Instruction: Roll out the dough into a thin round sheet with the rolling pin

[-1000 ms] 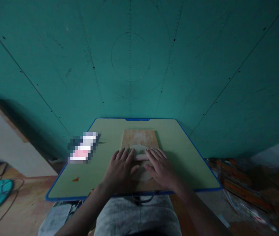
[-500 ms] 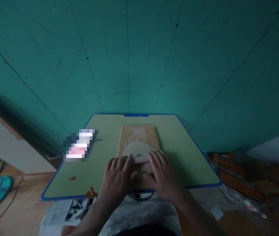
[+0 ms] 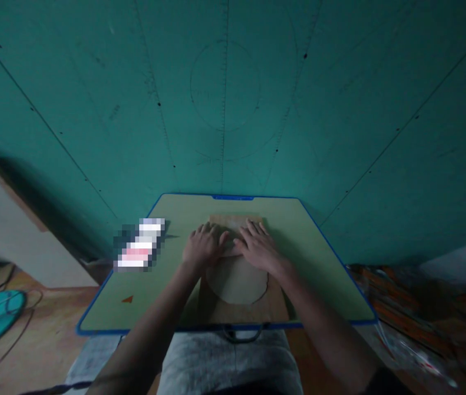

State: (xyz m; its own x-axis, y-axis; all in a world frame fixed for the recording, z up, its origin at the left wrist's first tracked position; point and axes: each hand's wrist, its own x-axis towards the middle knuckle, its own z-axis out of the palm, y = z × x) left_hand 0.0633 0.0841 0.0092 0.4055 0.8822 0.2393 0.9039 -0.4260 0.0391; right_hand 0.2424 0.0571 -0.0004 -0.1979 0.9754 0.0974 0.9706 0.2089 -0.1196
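Note:
A flat, pale round of dough (image 3: 238,281) lies on a wooden board (image 3: 244,312), its near part uncovered. Across the dough's far part is a pale rolling pin (image 3: 232,252), mostly hidden beneath my hands. My left hand (image 3: 205,244) rests palm down over its left side, fingers stretched forward and thumb pointing inward. On the other side my right hand (image 3: 257,244) lies flat with its fingers spread, the thumb close to the left one. Neither hand is wrapped around the pin.
The board sits on a small pale table (image 3: 311,274) with a blue rim, against a green wall (image 3: 233,109). A pixelated object (image 3: 140,245) stands at the table's left, near an orange scrap (image 3: 128,299). Clutter (image 3: 409,312) lies on the floor at right.
Both hands have moved forward, away from my body, to the board's far end, and the pin with them. The dough's near part now shows between my forearms.

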